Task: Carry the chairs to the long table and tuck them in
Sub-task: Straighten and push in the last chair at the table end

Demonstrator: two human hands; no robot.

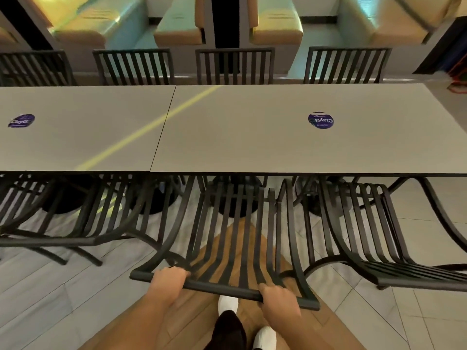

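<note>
- The person's left hand (pixel 168 278) and right hand (pixel 277 299) are both clamped over the top rail of a black slatted metal chair (pixel 235 238).
- That chair stands at the near edge of the long grey table (pixel 227 127), its seat partly under the tabletop.
- Similar black chairs sit just beside it on either side, and four more line the far edge.
- Two round purple stickers (pixel 321 120) lie on the tabletop.
- White shoes (pixel 228 303) show below on the wood-look floor.

Chairs: four far side (pixel 234 64), four near side (pixel 235 238). Tabletops: two (pixel 278 137). Round stickers: two (pixel 321 120).
</note>
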